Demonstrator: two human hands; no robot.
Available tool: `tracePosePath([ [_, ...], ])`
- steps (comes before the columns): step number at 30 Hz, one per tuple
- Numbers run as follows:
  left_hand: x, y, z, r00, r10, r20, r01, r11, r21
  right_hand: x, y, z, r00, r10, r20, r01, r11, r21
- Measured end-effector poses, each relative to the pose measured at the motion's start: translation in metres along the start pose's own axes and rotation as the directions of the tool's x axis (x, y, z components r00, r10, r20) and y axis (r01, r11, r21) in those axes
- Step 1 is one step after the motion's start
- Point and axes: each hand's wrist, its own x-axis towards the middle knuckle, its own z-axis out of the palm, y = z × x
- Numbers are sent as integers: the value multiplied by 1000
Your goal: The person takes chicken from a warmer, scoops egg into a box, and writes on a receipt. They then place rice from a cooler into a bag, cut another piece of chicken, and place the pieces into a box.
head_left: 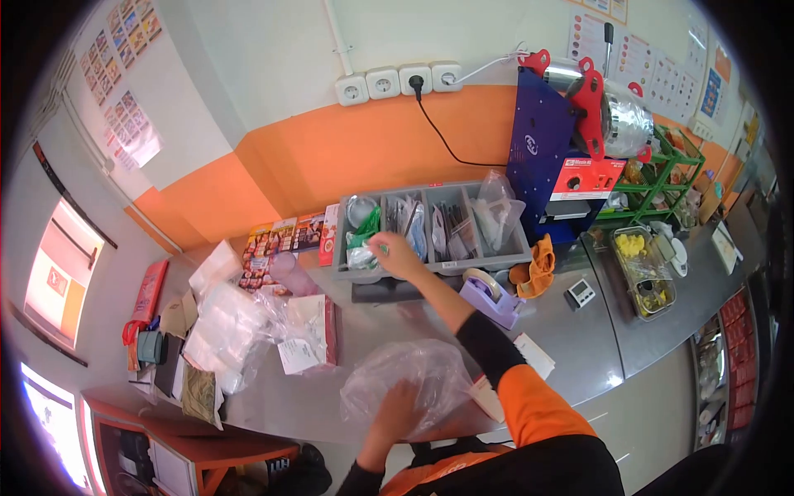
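My left hand (399, 408) is at the table's front edge, closed on a clear plastic bag (430, 372) that puffs out around it; the film blurs some of the fingers. My right hand (395, 254) reaches over the left compartment of a grey divided tray (471, 266), fingers bent together. Whatever lies between those fingertips is too small to make out. Beside them in that compartment are a green plastic bag (368, 221) and small white-clear packets (361, 258). Wrapped cutlery (407, 219) fills the neighbouring compartment.
Left on the steel table lie a stack of clear bags (227, 331) and a white-red box (310, 335). A purple tape dispenser (492, 302), orange cloth (542, 266) and small timer (581, 293) sit right of the tray. Behind stands a blue-red sealing machine (542, 157).
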Motion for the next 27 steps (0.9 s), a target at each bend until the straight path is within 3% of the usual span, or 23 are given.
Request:
tracePosePath([
  [2,-17,28,-25,987,129,-92,-150,950,-275,6,27,49,999,-38,-32,28,966,-259],
  [3,-26,39,-33,981,164,-100,-191,885,-424,5,26,63,998,59,30,-39,886,-462],
  [4,-35,48,-40,990,129,-52,-139,876,-462,5,26,74,983,172,69,-87,757,-648],
  [6,-49,59,-48,992,99,83,-41,852,-522,15,33,93,935,346,-72,-321,748,-580],
  [8,-63,64,-43,990,-25,137,100,813,-574,18,32,104,908,304,-290,-419,702,-576],
  [9,-68,69,-41,983,-90,162,170,786,-595,17,38,115,886,334,-321,-462,684,-565],
  [11,-70,82,-51,957,-183,227,286,738,-611,16,31,114,901,377,-213,-429,704,-567],
  [16,-64,116,-77,837,-473,275,526,557,-642,19,22,113,908,290,-301,-418,638,-647],
  [17,-69,102,-74,830,-429,356,529,403,-747,22,22,114,889,329,-318,-457,631,-627],
  [20,-62,100,-88,846,-403,349,527,540,-656,27,23,111,887,310,-343,-462,557,-690],
  [21,-61,105,-91,860,-405,311,499,540,-678,27,22,109,891,332,-312,-452,574,-683],
  [24,-66,85,-82,934,-289,210,356,705,-613,25,23,101,896,380,-230,-429,607,-668],
  [27,-69,77,-77,942,-265,208,336,687,-645,23,22,89,902,381,-203,-413,625,-663],
])
